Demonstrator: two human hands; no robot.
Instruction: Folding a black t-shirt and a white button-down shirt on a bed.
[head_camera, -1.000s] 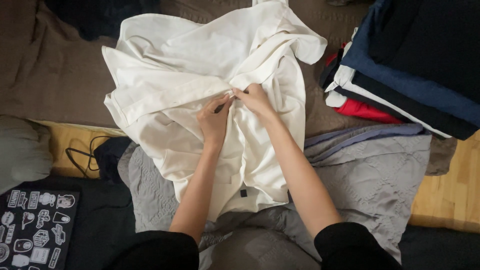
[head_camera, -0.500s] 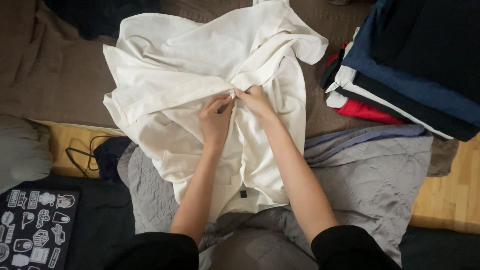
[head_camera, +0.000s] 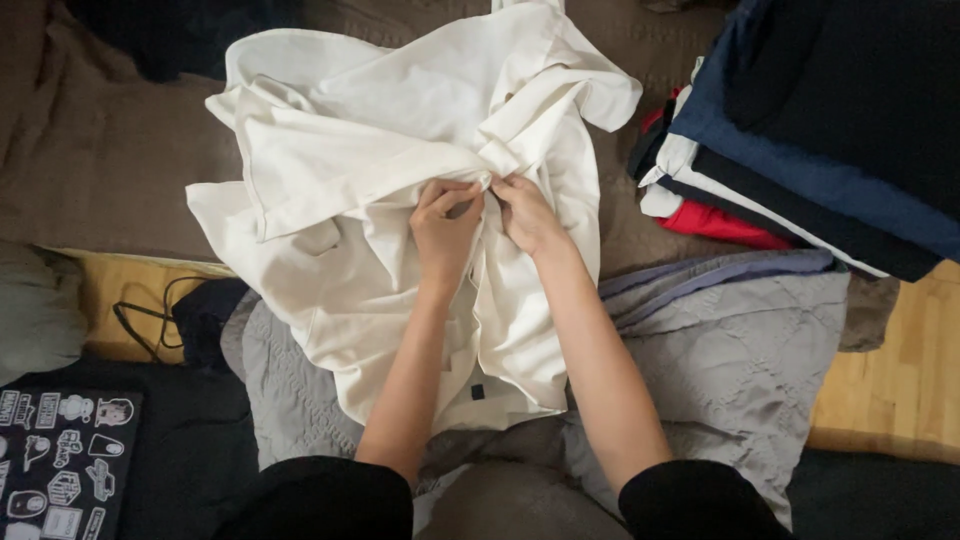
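A crumpled cream-white cotton shirt (head_camera: 400, 180) lies spread over a brown bed cover (head_camera: 90, 170) and partly over a grey quilted pillow (head_camera: 720, 350), its hem end near the person's lap and its collar end bunched toward the top of the view, so its long axis runs away from the person, tilted a little to the left. Both hands meet at the middle of the garment: the left hand (head_camera: 447, 222) has its fingers (head_camera: 450, 192) pinched shut on a fold of the front edge, and the right hand (head_camera: 525, 212) pinches the facing edge just beside it, fingertips almost touching those of the other hand. A small dark tag (head_camera: 478, 391) shows near the hem. To the right sits a stack of folded dark, navy, white and red clothes (head_camera: 800, 140), close to the shirt's sleeve side but apart from it; at lower left lies a black laptop lid covered in stickers (head_camera: 60, 465), with a thin black cable (head_camera: 140, 320) on a yellow cloth (head_camera: 120, 300). As I judge it, the loose fabric could slip from such a small pinch, or the two edges could end up misaligned, because the cloth around them is heavily rumpled and drags unevenly on the soft bedding
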